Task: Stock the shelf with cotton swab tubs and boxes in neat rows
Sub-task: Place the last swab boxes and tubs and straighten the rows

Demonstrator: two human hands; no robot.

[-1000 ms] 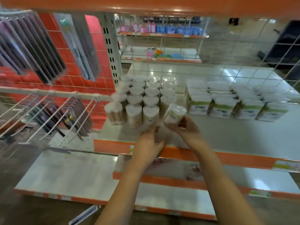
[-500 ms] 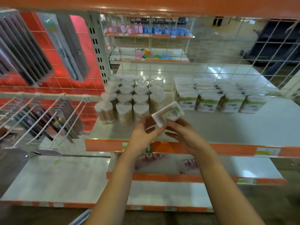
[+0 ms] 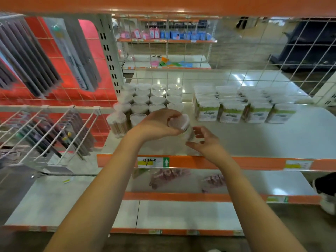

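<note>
Head view: shelf tag point(image 3: 147, 162) reads "7".

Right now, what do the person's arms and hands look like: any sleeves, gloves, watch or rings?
Both forearms are bare up to the frame edge, with no sleeves in view. The left hand and right hand wear no gloves. No watch, bracelet or ring shows on either wrist or on the fingers, though the picture is slightly blurred.

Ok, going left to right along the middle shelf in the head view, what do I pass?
Heart-lidded swab tubs → left hand → held tub → right hand → green-labelled swab boxes.
</note>
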